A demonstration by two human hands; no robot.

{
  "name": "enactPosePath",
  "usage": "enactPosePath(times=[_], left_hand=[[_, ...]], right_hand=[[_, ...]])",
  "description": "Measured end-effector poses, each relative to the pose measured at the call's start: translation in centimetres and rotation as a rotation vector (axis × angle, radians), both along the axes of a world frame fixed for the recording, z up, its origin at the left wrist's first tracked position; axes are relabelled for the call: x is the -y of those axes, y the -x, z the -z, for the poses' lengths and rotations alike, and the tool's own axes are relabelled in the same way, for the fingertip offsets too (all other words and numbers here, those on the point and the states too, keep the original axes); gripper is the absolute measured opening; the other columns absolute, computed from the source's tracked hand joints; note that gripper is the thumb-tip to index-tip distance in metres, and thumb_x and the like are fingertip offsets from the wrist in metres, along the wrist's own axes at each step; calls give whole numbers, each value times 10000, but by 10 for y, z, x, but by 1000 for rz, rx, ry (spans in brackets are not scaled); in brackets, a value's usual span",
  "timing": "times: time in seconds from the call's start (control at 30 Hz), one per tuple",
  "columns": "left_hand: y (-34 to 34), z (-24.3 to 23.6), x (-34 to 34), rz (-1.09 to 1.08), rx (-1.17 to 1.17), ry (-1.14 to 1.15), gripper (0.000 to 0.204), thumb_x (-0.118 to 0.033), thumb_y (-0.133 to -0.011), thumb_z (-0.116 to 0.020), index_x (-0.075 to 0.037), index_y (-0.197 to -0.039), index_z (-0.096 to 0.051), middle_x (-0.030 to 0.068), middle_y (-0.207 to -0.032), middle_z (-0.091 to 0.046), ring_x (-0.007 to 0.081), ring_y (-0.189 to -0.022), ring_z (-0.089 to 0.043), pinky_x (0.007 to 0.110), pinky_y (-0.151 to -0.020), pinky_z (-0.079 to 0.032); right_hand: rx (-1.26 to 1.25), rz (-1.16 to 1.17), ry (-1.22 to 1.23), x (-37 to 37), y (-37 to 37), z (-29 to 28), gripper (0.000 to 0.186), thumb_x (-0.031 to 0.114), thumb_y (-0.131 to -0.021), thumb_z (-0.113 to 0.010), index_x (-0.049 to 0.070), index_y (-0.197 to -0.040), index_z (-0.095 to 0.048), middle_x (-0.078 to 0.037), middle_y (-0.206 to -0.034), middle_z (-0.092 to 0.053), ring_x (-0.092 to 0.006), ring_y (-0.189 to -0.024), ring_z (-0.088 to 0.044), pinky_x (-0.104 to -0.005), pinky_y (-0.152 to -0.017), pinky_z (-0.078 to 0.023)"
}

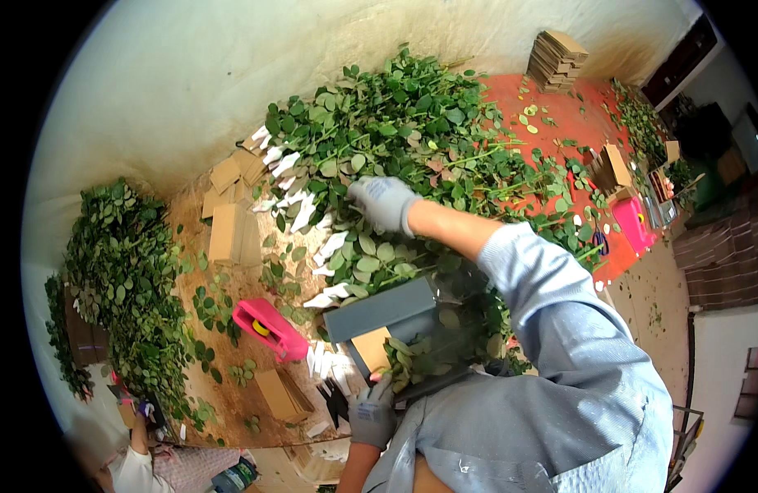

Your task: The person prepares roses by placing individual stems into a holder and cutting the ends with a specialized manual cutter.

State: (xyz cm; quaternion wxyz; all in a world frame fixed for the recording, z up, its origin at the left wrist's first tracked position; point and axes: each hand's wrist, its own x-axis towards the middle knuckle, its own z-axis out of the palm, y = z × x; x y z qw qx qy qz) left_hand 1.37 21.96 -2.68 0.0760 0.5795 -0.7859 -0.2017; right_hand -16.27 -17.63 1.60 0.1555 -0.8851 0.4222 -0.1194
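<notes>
My right hand (pixel 385 204), in a grey glove, reaches into the large heap of leafy cut stems (pixel 395 123). Its fingers curl down among the leaves, and what they grip is hidden. White sleeves (pixel 303 215) cover the stem ends along the heap's left side. My left hand (pixel 372 417), gloved too, is low in front of me with its fingers closed at the edge of a cardboard piece (pixel 371 349). A small pink thing shows at its fingertips. The cardboard stands against a grey box-shaped holder (pixel 383 311), with leafy stems (pixel 420 357) beside it.
A pink tape dispenser (pixel 272 330), black scissors (pixel 335 403) and stacked cardboard pieces (pixel 282 394) lie left of the holder. Another leafy heap (pixel 128 287) stands far left, near a co-worker's arm (pixel 140 431). A cardboard stack (pixel 557 62) sits on the red tabletop at the back right.
</notes>
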Motion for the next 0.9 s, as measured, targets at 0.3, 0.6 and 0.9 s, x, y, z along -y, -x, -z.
enactPosePath(times=[0.3, 0.6, 0.9], left_hand=[[-8, 7, -4, 61, 153, -72, 404, -260, -806, -692, -164, -1197, -723, -44, -1396, -634, 209, -944, -634, 420, -790, -467], [-11, 30, -17, 132, 258, 6, 509, -352, -839, -613, -252, -1337, -646, -21, -1547, -502, 217, -1067, -604, 466, -939, -470], [-32, 79, -39, 186, 205, 68, 467, -351, -831, -598, -320, -1286, -698, -14, -1544, -514, 263, -908, -581, 480, -841, -515]], right_hand=[[-388, 149, -327, 87, 18, 105, 453, 384, -941, -597, 42, -1215, -712, -191, -1255, -704, -364, -1179, -666, -464, -976, -533], [-87, -136, -442, 117, 47, 158, 325, 302, -947, -580, 46, -1056, -747, -199, -995, -743, -398, -873, -710, -491, -775, -549], [575, 691, -183, 179, 52, 173, 178, 148, -881, -729, 23, -998, -682, -134, -898, -700, -253, -735, -653, -388, -653, -559]])
